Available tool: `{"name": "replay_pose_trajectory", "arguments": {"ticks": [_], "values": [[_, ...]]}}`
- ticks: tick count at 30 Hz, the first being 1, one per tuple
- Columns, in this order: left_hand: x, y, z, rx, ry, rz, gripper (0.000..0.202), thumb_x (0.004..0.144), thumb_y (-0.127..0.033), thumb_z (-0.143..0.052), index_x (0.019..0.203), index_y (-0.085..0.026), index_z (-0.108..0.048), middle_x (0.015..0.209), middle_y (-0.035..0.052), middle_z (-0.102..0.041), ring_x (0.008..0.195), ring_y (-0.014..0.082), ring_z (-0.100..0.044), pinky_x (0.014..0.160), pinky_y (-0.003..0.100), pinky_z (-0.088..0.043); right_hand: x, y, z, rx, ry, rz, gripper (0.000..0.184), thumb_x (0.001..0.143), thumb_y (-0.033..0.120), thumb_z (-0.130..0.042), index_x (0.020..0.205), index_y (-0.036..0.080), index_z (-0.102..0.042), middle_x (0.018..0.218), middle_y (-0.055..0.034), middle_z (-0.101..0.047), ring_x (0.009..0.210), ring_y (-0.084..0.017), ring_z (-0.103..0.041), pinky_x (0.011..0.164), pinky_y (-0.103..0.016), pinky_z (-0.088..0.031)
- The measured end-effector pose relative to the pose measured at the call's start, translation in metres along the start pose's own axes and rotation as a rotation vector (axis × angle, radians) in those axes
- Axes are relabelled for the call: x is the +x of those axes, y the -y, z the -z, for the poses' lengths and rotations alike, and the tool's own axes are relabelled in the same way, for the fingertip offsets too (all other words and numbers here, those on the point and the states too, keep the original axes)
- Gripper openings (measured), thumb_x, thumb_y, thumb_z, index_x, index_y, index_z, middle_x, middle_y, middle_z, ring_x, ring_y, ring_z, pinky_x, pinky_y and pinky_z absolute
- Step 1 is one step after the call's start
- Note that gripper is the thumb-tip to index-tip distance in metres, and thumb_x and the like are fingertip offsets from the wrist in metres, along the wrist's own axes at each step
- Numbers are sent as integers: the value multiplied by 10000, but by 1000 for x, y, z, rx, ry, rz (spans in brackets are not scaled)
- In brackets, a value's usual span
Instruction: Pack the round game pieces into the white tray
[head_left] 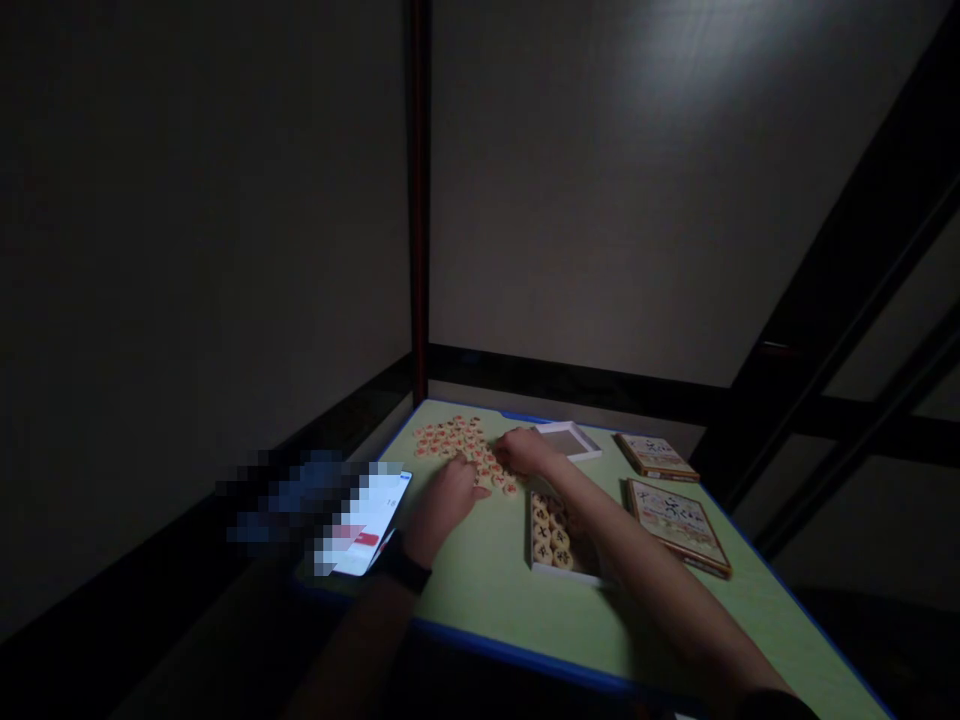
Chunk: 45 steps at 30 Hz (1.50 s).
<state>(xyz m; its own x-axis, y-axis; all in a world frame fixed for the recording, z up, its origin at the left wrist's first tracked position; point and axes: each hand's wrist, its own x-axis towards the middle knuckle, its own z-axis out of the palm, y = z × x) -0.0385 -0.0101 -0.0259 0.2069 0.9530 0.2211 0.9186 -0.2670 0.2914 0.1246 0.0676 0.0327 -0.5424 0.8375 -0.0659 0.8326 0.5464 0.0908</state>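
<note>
Loose round Chinese chess pieces [451, 436] with red and dark characters lie in a spread on the light green table. My left hand [450, 497], below a dark wristband, reaches to the near side of the spread; its thumb stands apart from the fingers, and the fingertips are at the pieces. At the right edge of the spread is my right hand [523, 450], fingers curled together; what they hold, if anything, is hidden. Under my right forearm sits an open white box [574, 574], with several chess pieces [551, 535] in rows on its left side. The forearm covers part of it.
Behind my right hand lies another white box part [587, 447]. Two flat printed boxes [656, 456] [679, 522] lie on the right. A lit phone [375, 520] is at the left edge. The table [487, 590] has a blue rim; walls stand behind.
</note>
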Motion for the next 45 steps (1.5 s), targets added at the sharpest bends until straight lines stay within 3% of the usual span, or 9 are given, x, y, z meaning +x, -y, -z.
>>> {"name": "replay_pose_trajectory", "arguments": {"ticks": [8,17,25,29,35,45], "values": [[-2,-4,3,14,40,-29,194,914,-275,-604,1012,-123,-676,1170,151,-642,1142,244,-588,1012,316,-428,-1,2,-6,-35,19,22,250,853,143,-549,1036,134,-719,1065,-166,-722,935,-238,-677,708,-247,-429],[-6,-10,14,-26,43,-16,179,907,-238,-603,1027,-125,-673,1171,160,-646,1122,248,-604,993,321,-444,-4,4,-1,59,-104,107,219,919,124,-477,985,119,-686,1025,-131,-675,856,-170,-628,718,-222,-391],[-4,-8,10,-48,31,-29,215,906,-263,-605,1051,-118,-669,1168,179,-648,1105,269,-614,975,346,-453,-5,9,-1,129,-162,208,235,810,64,-562,995,135,-689,980,-92,-677,860,-165,-593,750,-219,-382],[-4,-10,11,-30,35,-25,204,902,-272,-610,1020,-123,-685,1157,174,-656,1096,271,-619,973,346,-454,0,13,4,110,-159,189,199,792,72,-569,929,136,-698,936,-90,-698,844,-170,-596,726,-223,-372],[-7,-15,19,-10,62,-5,237,901,-289,-612,1033,-105,-682,1178,197,-647,1117,288,-612,973,348,-455,27,30,13,57,-113,105,206,898,188,-529,938,125,-721,977,-126,-735,854,-177,-638,719,-230,-386],[-4,-9,10,-99,35,-29,249,876,-255,-641,1086,-121,-659,1230,185,-630,1174,293,-584,1024,363,-425,47,49,7,-24,-34,51,229,828,179,-593,995,117,-738,1074,-180,-729,961,-255,-687,742,-264,-448]]}}
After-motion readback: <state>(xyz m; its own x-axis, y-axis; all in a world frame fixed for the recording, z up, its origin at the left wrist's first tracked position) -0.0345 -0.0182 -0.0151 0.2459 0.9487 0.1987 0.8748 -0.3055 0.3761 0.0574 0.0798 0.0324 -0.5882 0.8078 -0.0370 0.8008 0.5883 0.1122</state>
